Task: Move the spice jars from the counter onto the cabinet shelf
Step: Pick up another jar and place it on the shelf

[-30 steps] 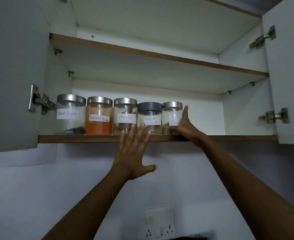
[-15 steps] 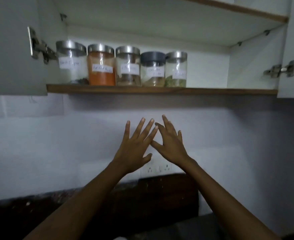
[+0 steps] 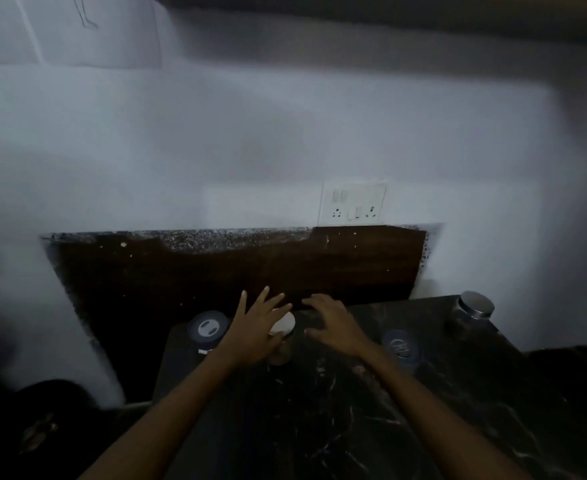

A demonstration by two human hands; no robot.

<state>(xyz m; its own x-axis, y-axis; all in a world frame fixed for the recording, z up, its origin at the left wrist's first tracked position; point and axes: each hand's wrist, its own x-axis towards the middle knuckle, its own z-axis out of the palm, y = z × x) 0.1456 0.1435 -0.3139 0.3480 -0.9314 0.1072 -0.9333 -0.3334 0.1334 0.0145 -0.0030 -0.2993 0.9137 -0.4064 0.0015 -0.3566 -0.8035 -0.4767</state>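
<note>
- My left hand point(image 3: 255, 332) hangs directly over the white-lidded jar point(image 3: 284, 323), fingers straight and spread wide, holding nothing. I judge the spread is there so I can drop onto the lid and close round it. Whether my palm already touches the lid I cannot tell.
- My right hand point(image 3: 333, 325) sits just right of the white-lidded jar with its fingers loosely bent and empty, probably ready to take the jar's other side or steady it.
- That jar shows a pale round lid. My hand and the blur hide most of its short body, so I cannot read its contents.
- A dark-lidded jar point(image 3: 206, 329) stands just left of the white-lidded jar. A blue-lidded jar point(image 3: 400, 346) stands to its right, beyond my right hand, and a steel-lidded jar point(image 3: 475, 304) stands farthest right.
- All four jars stand upright toward the back of the black marble counter point(image 3: 319, 427), not yet moved. The cabinet shelf is out of view.
</note>
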